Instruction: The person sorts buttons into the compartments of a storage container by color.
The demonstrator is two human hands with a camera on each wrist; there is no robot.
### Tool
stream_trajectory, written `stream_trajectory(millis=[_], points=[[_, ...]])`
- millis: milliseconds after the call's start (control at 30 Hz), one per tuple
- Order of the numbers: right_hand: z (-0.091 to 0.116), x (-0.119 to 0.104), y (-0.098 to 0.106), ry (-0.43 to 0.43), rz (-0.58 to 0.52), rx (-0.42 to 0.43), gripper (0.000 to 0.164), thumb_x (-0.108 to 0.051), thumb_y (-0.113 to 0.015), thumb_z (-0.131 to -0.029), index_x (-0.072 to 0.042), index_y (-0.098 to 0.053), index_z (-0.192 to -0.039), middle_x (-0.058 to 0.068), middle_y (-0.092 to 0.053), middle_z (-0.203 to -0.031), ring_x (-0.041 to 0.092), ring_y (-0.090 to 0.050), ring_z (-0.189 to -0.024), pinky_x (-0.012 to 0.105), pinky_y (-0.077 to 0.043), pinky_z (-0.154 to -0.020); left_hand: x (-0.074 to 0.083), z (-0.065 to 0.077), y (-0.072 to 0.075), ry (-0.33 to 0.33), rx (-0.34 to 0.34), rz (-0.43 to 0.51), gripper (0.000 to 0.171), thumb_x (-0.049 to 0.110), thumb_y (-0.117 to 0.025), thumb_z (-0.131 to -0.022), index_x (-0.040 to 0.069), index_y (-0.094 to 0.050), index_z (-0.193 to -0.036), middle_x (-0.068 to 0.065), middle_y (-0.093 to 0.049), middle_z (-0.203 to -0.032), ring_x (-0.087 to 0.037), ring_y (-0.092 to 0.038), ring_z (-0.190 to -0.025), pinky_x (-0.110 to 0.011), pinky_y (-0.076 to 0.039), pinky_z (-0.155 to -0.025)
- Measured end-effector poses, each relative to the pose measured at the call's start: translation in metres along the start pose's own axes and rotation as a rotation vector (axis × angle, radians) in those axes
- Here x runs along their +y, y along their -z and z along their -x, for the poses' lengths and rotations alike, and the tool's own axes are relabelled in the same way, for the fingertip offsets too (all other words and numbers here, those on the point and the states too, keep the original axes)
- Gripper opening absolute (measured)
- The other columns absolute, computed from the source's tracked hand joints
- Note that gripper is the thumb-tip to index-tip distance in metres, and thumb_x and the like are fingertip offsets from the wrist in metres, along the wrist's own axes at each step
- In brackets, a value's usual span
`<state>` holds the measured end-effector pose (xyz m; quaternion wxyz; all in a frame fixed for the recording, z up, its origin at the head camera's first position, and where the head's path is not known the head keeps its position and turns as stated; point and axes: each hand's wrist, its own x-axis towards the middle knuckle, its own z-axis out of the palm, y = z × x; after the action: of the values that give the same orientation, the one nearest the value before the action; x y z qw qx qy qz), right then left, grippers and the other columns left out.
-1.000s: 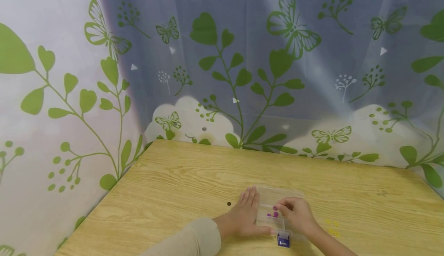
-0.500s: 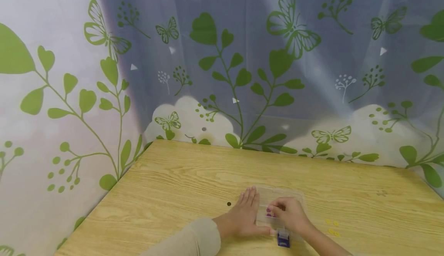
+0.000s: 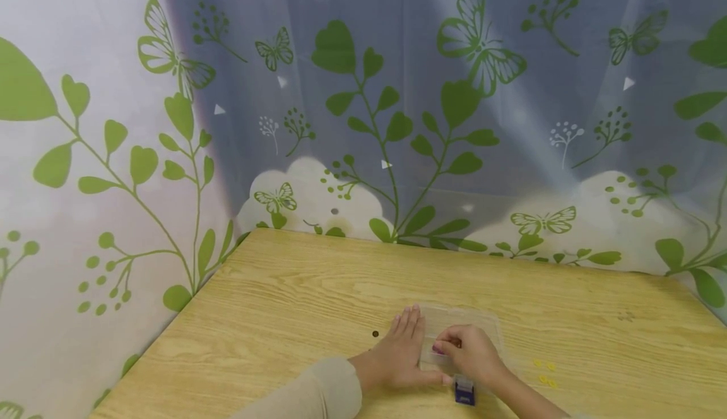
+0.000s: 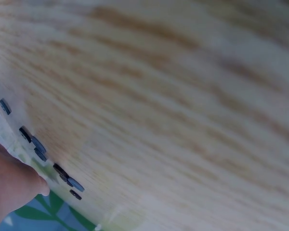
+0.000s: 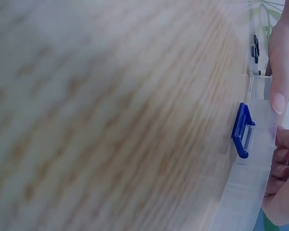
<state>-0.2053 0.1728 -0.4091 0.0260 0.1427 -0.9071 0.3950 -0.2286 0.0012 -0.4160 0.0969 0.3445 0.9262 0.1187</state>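
Note:
A clear plastic box (image 3: 462, 315) with a blue latch (image 3: 464, 394) lies opened on the table. My left hand (image 3: 397, 353) rests along its left side, fingers straight, thumb at the front edge. Over one compartment, my right hand (image 3: 477, 354) pinches a small purple button (image 3: 437, 348) between thumb and forefinger. Other purple pieces there are hidden behind the fingers. In the right wrist view, curled fingers of the right hand (image 5: 284, 180) show just behind the box wall (image 5: 243, 192). Several dark buttons (image 4: 37, 144) lie near the left hand (image 4: 12, 185) in the left wrist view.
Several yellow buttons (image 3: 544, 379) lie to the right of the box on the wood-grain table (image 3: 295, 293). A dark brown button (image 3: 375, 334) sits left of the left hand. Faint greyish pieces (image 3: 626, 315) lie farther right. A patterned curtain (image 3: 397, 122) hangs behind the table.
My right hand has moved slightly left and down with the purple button, into the compartment among the other purple pieces. The left hand stays in place against the box.

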Motion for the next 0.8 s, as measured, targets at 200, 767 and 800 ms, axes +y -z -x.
stream_trajectory(millis=[200, 767, 800], points=[[0.0, 0.001, 0.001, -0.004, -0.008, -0.024, 0.012, -0.012, -0.066, -0.083, -0.002, -0.072, -0.086, 0.005, -0.071, -0.077, -0.001, -0.048, -0.058, 0.017, -0.043, -0.052, 0.0, 0.0, 0.0, -0.001, 0.003, 0.02, 0.105, 0.071, -0.041, -0.083, -0.003, -0.005, -0.147, -0.022, -0.001, -0.155, -0.032, 0.0, -0.144, -0.043, -0.011, -0.118], [0.006, 0.004, 0.017, -0.128, -0.029, 0.138, 0.01, -0.01, -0.063, -0.086, -0.002, -0.07, -0.088, 0.003, -0.067, -0.074, 0.0, -0.043, -0.057, 0.017, -0.04, -0.051, 0.0, 0.0, -0.003, 0.006, 0.027, 0.025, 0.105, 0.071, -0.044, -0.082, -0.002, -0.008, -0.147, -0.021, -0.001, -0.155, -0.032, -0.002, -0.144, -0.041, -0.01, -0.118], [0.007, 0.005, 0.018, -0.129, -0.015, 0.143, 0.01, -0.01, -0.063, -0.086, -0.002, -0.07, -0.088, 0.003, -0.067, -0.074, 0.0, -0.042, -0.057, 0.017, -0.04, -0.052, 0.0, 0.0, -0.003, 0.006, 0.026, 0.028, 0.105, 0.072, -0.044, -0.082, -0.002, -0.008, -0.147, -0.021, 0.0, -0.155, -0.032, -0.001, -0.144, -0.041, -0.01, -0.118]])
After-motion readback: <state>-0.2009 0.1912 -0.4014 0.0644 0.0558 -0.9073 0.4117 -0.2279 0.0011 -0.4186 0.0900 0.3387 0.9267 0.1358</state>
